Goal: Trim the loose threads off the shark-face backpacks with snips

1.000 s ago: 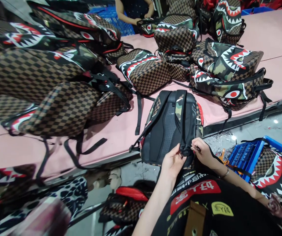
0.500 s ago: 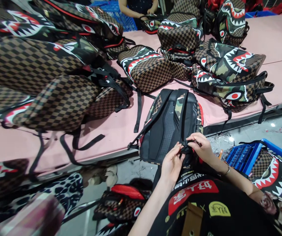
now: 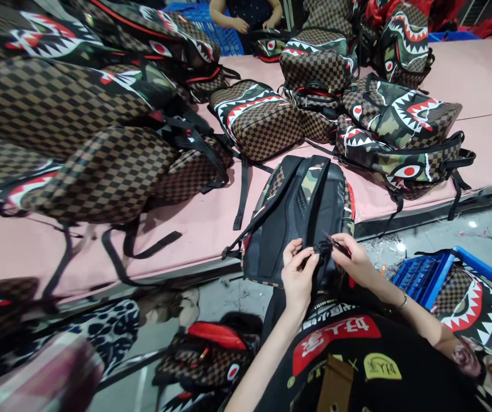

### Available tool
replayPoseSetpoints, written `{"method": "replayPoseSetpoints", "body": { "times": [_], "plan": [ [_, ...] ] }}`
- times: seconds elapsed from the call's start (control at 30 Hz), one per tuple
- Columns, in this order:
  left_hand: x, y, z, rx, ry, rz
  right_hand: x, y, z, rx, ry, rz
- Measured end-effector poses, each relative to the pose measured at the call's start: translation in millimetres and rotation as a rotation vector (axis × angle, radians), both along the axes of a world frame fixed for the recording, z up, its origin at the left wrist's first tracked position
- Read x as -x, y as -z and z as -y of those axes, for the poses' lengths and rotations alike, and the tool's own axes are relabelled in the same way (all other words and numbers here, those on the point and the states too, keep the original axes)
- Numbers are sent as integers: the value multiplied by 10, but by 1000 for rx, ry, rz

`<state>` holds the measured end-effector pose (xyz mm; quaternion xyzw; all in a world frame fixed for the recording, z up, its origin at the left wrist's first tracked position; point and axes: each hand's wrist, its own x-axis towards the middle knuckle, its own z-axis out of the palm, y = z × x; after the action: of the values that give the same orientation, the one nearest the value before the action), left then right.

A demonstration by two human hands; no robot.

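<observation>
A backpack (image 3: 291,220) lies back side up at the table's near edge, its black padded panel and shoulder straps facing me. My left hand (image 3: 299,269) pinches the end of a black strap with its buckle (image 3: 323,247) over the lower part of the bag. My right hand (image 3: 351,260) is closed around thin, dark, pointed snips (image 3: 335,242), whose tip is beside the buckle. Most of the snips is hidden by the fingers.
More checkered backpacks with shark-mouth prints (image 3: 256,120) crowd the pink table (image 3: 203,246). Right, a blue crate (image 3: 426,274) stands by another bag. Bags also lie below the table (image 3: 209,360). Across the table stands a person (image 3: 246,17).
My right hand has drawn slightly away from the buckle, and the snips' tip now shows. My left fingers have shifted a little left, still pinching the strap. The person opposite has moved their hands.
</observation>
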<state>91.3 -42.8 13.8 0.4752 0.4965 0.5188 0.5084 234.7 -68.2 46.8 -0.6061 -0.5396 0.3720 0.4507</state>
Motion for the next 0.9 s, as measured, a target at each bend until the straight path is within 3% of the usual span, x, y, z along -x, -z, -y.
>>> {"method": "replayPoseSetpoints", "body": {
  "times": [0.1,0.2,0.33,0.63,0.9],
  "plan": [
    [40,-7,-16,-137,29,-129,-110,-5,89,11,-61,72],
    [61,-23,-22,-177,77,-187,-208,18,134,-83,-134,195],
    [69,-31,-31,-181,118,-207,-266,21,118,-217,-192,375],
    [100,-134,-66,-163,222,-195,-315,-136,0,-275,-312,533],
    [92,-148,-76,-134,257,-158,-326,-193,-9,-353,-301,771]
  ]
}}
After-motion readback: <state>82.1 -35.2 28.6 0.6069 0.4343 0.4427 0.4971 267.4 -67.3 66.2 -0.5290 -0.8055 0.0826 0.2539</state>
